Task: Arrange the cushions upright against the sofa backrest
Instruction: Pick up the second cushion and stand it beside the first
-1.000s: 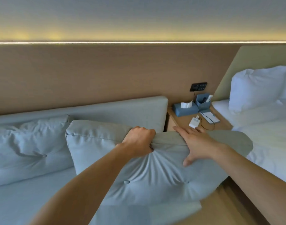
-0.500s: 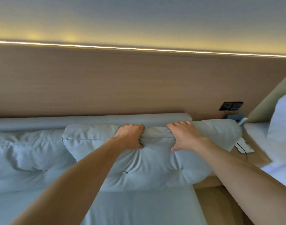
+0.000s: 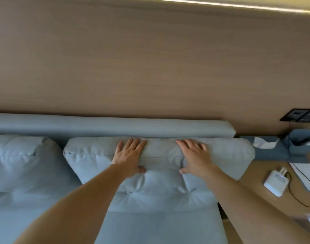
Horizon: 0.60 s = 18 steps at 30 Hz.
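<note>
A pale blue-grey buttoned cushion (image 3: 161, 187) stands upright on the sofa seat (image 3: 159, 228), leaning against the sofa backrest (image 3: 115, 127). My left hand (image 3: 129, 155) lies flat on its top edge, fingers spread, thumb pressed into the front face. My right hand (image 3: 194, 155) rests the same way a little to the right. Neither hand grips the fabric. A second matching cushion (image 3: 24, 162) leans against the backrest at the left, touching the first one's side.
A wooden side table (image 3: 267, 196) adjoins the sofa's right end, carrying a blue tissue box (image 3: 267, 150), a white charger (image 3: 275, 182) with a black cable, and papers. A black wall socket panel (image 3: 300, 115) sits above it. A wood-panelled wall (image 3: 150, 59) rises behind the backrest.
The cushion went from held above the seat to standing against the backrest. Both hands loosened their grip on its top edge and now lie flat on it. The view moved closer and lower.
</note>
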Available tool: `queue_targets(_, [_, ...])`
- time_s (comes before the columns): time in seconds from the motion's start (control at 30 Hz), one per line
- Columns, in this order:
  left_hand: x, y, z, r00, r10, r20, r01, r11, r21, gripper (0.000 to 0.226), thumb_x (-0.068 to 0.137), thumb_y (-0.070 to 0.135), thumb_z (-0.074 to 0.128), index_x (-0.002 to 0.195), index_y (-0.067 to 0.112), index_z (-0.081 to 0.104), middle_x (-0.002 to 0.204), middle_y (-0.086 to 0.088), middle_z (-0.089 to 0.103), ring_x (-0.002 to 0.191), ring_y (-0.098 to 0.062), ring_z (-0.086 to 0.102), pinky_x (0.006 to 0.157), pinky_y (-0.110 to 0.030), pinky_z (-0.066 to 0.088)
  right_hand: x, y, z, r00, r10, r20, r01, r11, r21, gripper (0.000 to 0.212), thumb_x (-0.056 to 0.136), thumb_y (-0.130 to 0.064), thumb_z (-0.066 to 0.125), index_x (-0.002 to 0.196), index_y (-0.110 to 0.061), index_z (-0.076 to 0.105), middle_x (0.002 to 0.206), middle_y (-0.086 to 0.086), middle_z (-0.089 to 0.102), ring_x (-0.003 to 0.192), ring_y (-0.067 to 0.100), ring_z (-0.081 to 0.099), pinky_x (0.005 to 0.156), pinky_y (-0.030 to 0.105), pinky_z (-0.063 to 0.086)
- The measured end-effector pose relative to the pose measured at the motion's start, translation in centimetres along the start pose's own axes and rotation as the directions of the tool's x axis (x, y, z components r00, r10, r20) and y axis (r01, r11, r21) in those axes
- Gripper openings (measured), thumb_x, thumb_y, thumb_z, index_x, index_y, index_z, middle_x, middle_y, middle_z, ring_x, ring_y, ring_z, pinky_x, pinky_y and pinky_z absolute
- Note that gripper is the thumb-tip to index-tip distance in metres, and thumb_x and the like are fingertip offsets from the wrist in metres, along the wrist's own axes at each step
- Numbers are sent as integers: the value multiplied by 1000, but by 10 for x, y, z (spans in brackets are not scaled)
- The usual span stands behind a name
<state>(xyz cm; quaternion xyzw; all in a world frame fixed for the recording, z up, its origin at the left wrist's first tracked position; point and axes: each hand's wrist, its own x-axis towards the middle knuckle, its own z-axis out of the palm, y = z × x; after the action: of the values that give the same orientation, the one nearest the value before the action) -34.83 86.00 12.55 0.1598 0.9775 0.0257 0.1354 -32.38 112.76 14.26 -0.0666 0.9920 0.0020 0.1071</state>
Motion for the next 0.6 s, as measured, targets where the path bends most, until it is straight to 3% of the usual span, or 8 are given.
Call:
queue_targets(0.13, [23, 1, 2, 1000, -5, 23, 6, 1000, -19, 132, 72, 64, 82, 165, 36, -7, 175, 3, -1, 161, -23, -5, 127, -55, -1, 8, 18, 13, 1000, -27, -13, 28, 997, 68, 128, 61, -62, 86, 159, -35, 8, 163, -6, 22, 152, 18, 19, 118, 44, 14])
queue_targets(0.3, [19, 0, -2, 999, -19, 30, 20, 1000, -24, 138, 68, 67, 83, 164, 37, -11, 175, 4, -3, 161, -22, -5, 127, -55, -1, 8, 20, 5, 998, -57, 20, 55, 992, 116, 133, 62, -62, 86, 160, -34, 0, 167, -4, 16, 154, 17, 12, 118, 44, 13])
queue_targets(0.43, [6, 4, -10, 1000, 0, -11, 0, 1000, -30, 135, 71, 70, 80, 165, 32, -10, 176, 3, -3, 161, -22, -4, 127, -53, 0, -11, 32, -1, 991, -130, -7, 129, 977, 168, 131, 65, -67, 80, 160, -37, -4, 171, -4, 3, 156, 15, -5, 121, 45, 7])
queue_targets(0.53, [-12, 3, -10, 992, 69, -102, -68, 998, 10, 135, 72, 80, 71, 165, 27, -11, 175, 4, -9, 160, -18, -12, 128, -52, -4, -42, 53, -7, 980, -63, -188, 116, 952, 284, 111, 74, -75, 69, 160, -38, 10, 171, -7, 5, 156, 14, -4, 121, 48, 9])
queue_targets(0.6, [-26, 2, -9, 986, 112, -127, -110, 994, 26, 138, 70, 86, 66, 165, 25, -11, 174, 4, -12, 158, -15, -17, 128, -50, -8, -69, 78, -6, 902, 143, -408, 51, 903, 427, 88, 85, -64, 69, 156, -29, 31, 165, -4, 29, 153, 18, 22, 117, 49, 25])
